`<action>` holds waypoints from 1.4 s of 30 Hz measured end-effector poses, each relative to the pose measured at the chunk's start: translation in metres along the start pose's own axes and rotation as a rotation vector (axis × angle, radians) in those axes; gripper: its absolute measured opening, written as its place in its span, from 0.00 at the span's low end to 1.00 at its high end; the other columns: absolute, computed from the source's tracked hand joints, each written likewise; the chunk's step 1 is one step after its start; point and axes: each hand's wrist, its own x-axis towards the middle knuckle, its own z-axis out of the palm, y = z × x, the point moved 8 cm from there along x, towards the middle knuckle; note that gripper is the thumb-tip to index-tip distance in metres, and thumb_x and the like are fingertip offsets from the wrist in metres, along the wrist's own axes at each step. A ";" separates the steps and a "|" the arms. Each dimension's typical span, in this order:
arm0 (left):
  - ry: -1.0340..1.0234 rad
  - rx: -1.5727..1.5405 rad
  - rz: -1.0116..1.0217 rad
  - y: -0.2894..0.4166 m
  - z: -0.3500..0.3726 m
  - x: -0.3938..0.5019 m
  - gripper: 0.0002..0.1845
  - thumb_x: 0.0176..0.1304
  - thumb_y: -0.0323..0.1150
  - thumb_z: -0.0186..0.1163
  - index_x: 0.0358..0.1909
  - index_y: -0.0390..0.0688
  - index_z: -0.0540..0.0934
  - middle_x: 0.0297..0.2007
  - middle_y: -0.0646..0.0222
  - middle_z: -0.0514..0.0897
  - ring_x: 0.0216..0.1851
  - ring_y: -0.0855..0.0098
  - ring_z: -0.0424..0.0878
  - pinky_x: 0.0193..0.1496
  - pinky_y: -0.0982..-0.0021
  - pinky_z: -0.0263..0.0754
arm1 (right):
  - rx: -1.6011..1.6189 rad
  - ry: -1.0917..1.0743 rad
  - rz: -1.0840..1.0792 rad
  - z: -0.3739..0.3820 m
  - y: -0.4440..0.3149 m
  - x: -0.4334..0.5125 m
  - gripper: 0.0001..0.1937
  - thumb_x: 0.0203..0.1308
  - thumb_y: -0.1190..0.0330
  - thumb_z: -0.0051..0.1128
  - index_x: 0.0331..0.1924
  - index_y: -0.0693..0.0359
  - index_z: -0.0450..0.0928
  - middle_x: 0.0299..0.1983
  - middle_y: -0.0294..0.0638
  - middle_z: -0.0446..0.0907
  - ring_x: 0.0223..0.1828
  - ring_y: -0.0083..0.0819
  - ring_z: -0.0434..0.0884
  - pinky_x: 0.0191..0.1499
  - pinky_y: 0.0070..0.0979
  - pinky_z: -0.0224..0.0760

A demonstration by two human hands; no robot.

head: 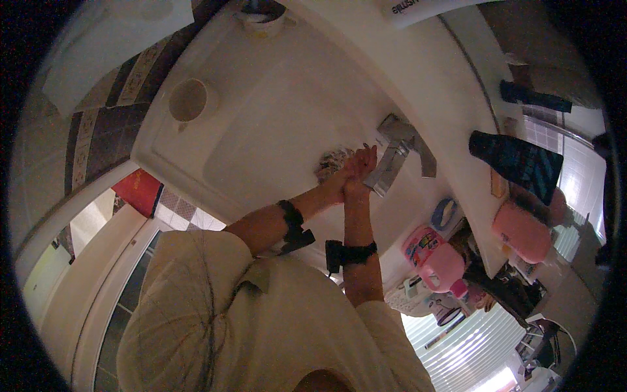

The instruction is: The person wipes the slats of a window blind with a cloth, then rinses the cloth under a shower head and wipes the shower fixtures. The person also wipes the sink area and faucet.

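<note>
My left hand [343,176] and my right hand [362,164] are pressed together over a white basin [274,122]. The fingers overlap, and no object is plainly seen between them. A square chrome tap [389,169] stands just right of the hands, its blocky end close to my right fingers. Beside my left hand lies a mottled grey-and-white patch [333,161] in the basin; whether it is splashing water or a thing cannot be told. Black straps with small boxes circle the left wrist [292,223] and the right wrist [360,249].
A blue soap dish [445,214] and a pink jug [436,262] stand right of the tap. On the ledge are a dark teal bottle [519,164] and a pink bottle [521,232]. A white round container [210,100] sits at the basin's left. A red object [137,191] lies beyond the rim.
</note>
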 end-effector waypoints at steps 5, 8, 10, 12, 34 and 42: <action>0.063 0.414 0.153 0.021 -0.001 0.018 0.19 0.67 0.45 0.49 0.53 0.43 0.72 0.49 0.70 0.77 0.52 0.72 0.71 0.56 0.66 0.67 | 0.035 0.203 0.068 0.011 0.002 -0.029 0.14 0.66 0.64 0.46 0.53 0.59 0.68 0.39 0.35 0.72 0.41 0.23 0.71 0.42 0.24 0.67; -0.165 -0.075 0.042 0.013 0.018 0.021 0.18 0.67 0.43 0.48 0.50 0.42 0.74 0.46 0.71 0.78 0.49 0.73 0.73 0.54 0.69 0.68 | 0.053 0.248 0.113 0.018 0.003 -0.041 0.15 0.67 0.63 0.46 0.54 0.59 0.68 0.41 0.37 0.72 0.43 0.24 0.72 0.44 0.26 0.69; -0.003 -0.047 0.105 0.012 0.011 0.013 0.17 0.67 0.43 0.48 0.48 0.42 0.75 0.45 0.71 0.79 0.47 0.73 0.74 0.53 0.70 0.68 | 0.004 0.261 0.116 0.017 0.004 -0.043 0.16 0.67 0.63 0.47 0.56 0.58 0.68 0.42 0.38 0.73 0.45 0.26 0.73 0.46 0.27 0.70; 0.159 -0.011 0.173 0.012 0.004 0.000 0.17 0.67 0.42 0.47 0.47 0.42 0.76 0.44 0.71 0.79 0.46 0.73 0.75 0.52 0.71 0.69 | -0.213 0.269 0.049 0.011 -0.003 -0.044 0.13 0.68 0.63 0.45 0.52 0.59 0.69 0.42 0.38 0.73 0.44 0.25 0.73 0.44 0.26 0.69; 0.138 0.688 -0.159 0.032 -0.085 -0.062 0.16 0.65 0.41 0.50 0.46 0.42 0.77 0.43 0.73 0.80 0.44 0.73 0.75 0.51 0.71 0.69 | -1.644 -0.878 -0.111 0.089 -0.021 -0.106 0.22 0.50 0.49 0.60 0.41 0.56 0.78 0.35 0.45 0.78 0.41 0.46 0.78 0.42 0.40 0.69; 0.473 0.828 0.248 0.068 -0.101 -0.026 0.16 0.65 0.41 0.51 0.46 0.42 0.77 0.43 0.73 0.80 0.44 0.73 0.75 0.50 0.71 0.69 | -0.841 0.070 0.095 -0.028 0.050 -0.037 0.18 0.58 0.55 0.54 0.43 0.61 0.77 0.37 0.46 0.79 0.40 0.46 0.78 0.35 0.43 0.71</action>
